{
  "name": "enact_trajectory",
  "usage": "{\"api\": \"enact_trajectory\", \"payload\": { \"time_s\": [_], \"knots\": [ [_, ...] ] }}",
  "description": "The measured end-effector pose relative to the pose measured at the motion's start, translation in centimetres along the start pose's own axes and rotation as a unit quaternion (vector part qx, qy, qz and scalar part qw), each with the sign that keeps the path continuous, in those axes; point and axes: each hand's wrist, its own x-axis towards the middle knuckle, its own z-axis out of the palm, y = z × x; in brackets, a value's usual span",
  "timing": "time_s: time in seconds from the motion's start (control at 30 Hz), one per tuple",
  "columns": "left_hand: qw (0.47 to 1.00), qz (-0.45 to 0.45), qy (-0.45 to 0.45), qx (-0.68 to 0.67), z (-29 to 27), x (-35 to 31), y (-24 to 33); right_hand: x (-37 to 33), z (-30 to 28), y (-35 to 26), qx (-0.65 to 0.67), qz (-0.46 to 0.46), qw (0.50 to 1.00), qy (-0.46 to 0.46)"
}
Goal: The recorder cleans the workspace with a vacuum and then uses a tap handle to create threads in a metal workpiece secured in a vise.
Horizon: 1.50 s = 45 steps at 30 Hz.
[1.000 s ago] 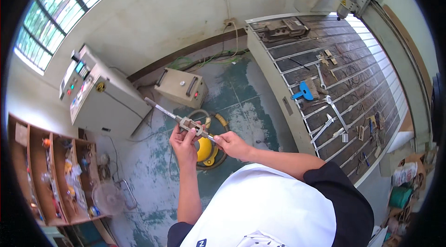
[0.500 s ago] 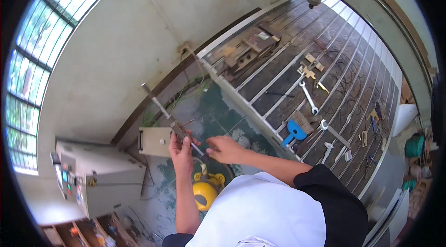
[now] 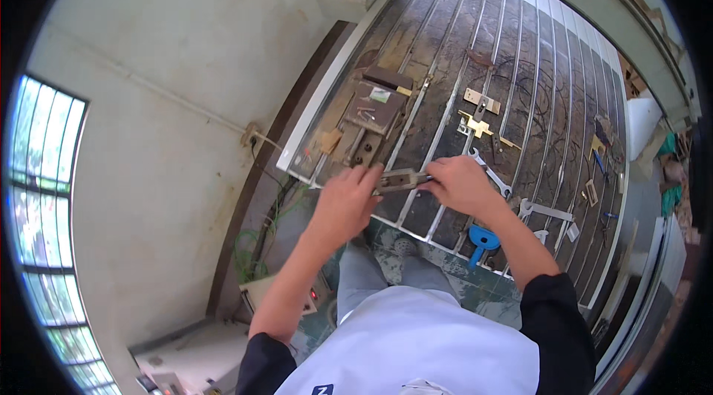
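Here, metal clamp bar [image 3: 402, 180] lying left-right (slightly tilted), left hand [image 3: 345, 202] and right hand [image 3: 462, 183] each pinching an end.

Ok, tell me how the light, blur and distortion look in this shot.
Head view: even daylight from the window, no harsh glare; fisheye bends the slotted table edges toward a black rim; left hand, right hand and metal bar stay sharp.

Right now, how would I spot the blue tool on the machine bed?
Start at the long slotted machine table on the right. Follow its near edge past the right hand toward the person's right elbow. There lies the blue tool, the only bright blue piece among grey wrenches and metal plates.
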Motion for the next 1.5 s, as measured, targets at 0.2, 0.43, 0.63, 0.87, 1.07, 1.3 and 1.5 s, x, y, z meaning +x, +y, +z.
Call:
{"api": "enact_trajectory", "payload": {
  "time_s": [0.2,0.43,0.63,0.87,1.07,1.3,1.5],
  "knots": [
    [0.991,0.119,-0.046,0.037,-1.5,11.7,-11.6,4.7,-0.9,5.0,0.038,0.154,0.983,0.094],
    [0.981,0.189,-0.052,-0.005,1.2,23.5,-20.0,11.1,0.5,10.6,-0.015,0.223,0.964,0.145],
    [0.976,0.184,-0.097,-0.060,4.2,27.4,-23.7,12.9,2.7,13.5,0.046,0.277,0.948,0.152],
    [0.981,0.160,-0.089,-0.068,6.5,27.8,-26.0,13.8,5.6,15.2,0.024,0.242,0.952,0.185],
    [0.982,0.160,-0.074,-0.072,6.8,27.5,-26.1,14.0,5.8,15.6,0.039,0.260,0.949,0.171],
    [0.982,0.174,-0.046,-0.049,6.7,27.2,-25.9,14.0,5.9,15.8,0.029,0.230,0.954,0.191],
    [0.981,0.184,-0.044,-0.046,6.6,26.6,-26.0,13.9,5.7,15.2,0.025,0.215,0.962,0.166]
  ]
}}
